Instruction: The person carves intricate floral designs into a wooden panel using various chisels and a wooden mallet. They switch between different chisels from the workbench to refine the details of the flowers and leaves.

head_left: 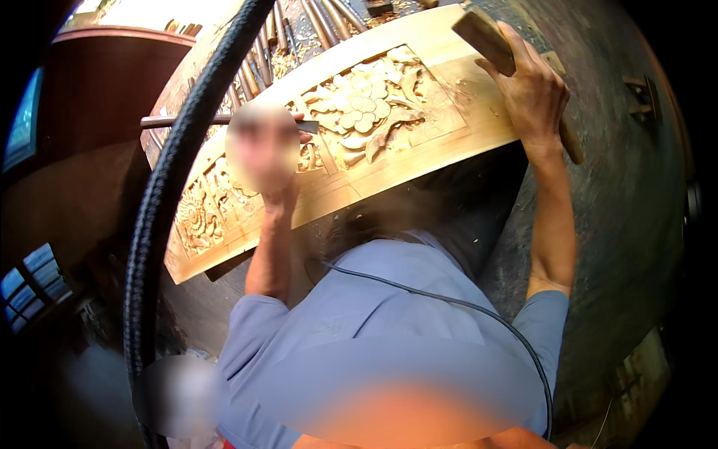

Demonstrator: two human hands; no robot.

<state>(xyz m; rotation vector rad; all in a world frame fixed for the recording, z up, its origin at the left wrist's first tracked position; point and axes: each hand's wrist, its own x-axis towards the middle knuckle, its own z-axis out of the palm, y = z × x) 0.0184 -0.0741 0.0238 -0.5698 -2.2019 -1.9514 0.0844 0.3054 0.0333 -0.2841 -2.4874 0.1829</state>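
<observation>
A pale wooden panel [441,157] carved with flowers and leaves lies slantwise before me, its framed sections running from lower left to upper right. My left hand [263,150], mostly blurred, is over its middle part, closed around a chisel [157,121]. The chisel's dark handle sticks out to the left, and its flat blade shows on the right, beside a large carved flower [363,108]. Above the plain right end of the panel, my right hand [532,93] grips a wooden mallet [486,41]. The mallet is apart from the chisel.
Several carving tools [321,26] with wooden handles lie among shavings beyond the panel. A thick black braided cable [161,179] crosses the left side of the view. A thin cord [449,299] runs over my shirt. A small wooden object [642,97] sits at far right.
</observation>
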